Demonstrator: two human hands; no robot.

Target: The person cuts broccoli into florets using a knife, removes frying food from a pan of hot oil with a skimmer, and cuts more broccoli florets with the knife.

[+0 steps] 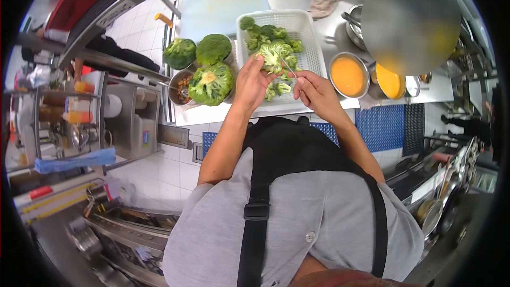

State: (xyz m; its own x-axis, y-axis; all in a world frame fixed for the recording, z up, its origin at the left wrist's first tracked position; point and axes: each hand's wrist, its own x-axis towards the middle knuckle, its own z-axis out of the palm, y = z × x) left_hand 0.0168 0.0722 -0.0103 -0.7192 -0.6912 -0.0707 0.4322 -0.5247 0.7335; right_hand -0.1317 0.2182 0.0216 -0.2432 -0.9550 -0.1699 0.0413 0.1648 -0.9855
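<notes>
White perforated basket [314, 37], beneath both hands. Left hand [251, 86], fingers closed on broccoli piece [273, 56], its head beyond the fingertips. Right hand [317, 94], pinching slim metal blade [289, 68], tip at the piece's right side.

Left of the hands sit green broccoli heads [211, 84]; right of them, a round steel bowl [349, 75] holds orange liquid [348, 75].

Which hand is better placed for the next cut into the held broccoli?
Probably the right hand: it holds the slim blade at the broccoli piece, which the left hand supports.
</notes>
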